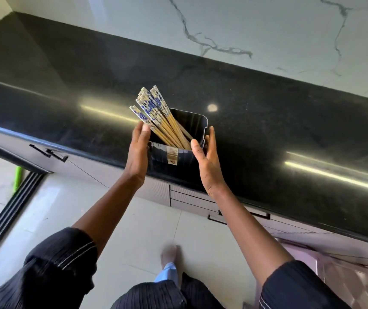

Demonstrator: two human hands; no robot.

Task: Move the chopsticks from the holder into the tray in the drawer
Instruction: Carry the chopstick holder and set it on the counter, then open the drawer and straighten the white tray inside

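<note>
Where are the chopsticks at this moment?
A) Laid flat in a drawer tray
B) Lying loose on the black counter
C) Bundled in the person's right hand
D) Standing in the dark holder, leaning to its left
D: the chopsticks stand bunched inside the dark holder, their blue-and-white tops fanned out over its left corner, with the left hand and right hand flanking the holder's sides.
</note>
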